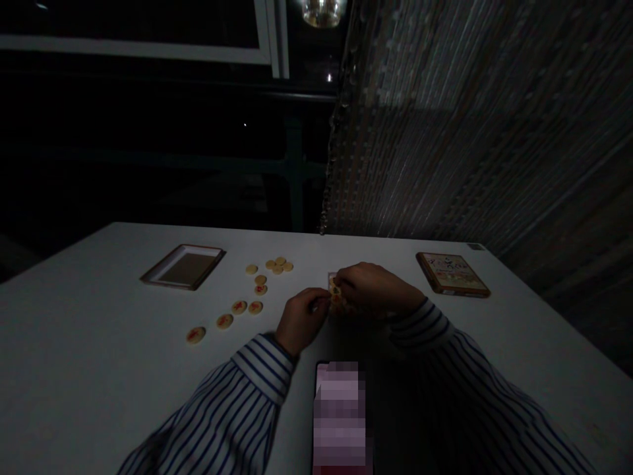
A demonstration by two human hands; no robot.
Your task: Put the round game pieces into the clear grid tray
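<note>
Round wooden Chinese chess pieces [337, 299] sit packed together in a small pale-edged tray [331, 274] between my hands. My left hand [302, 321] is closed, thumb and index finger pinched at the tray's left edge; what they hold, if anything, is too small to make out. Over the tray lies my right hand [374, 287], its fingers curled down onto a piece with a dark green mark. It covers the tray's right part. Left of my hands, loose pieces with red characters [239, 307] lie in a slanting line, and several plain-side-up pieces [277, 269] cluster farther back.
An open shallow box half [217, 258] lies at the back left. A brown printed box [452, 274] lies on the right of the white table [99, 369]. A lit phone [341, 415] is at the front. Behind the table hangs a string curtain [420, 132].
</note>
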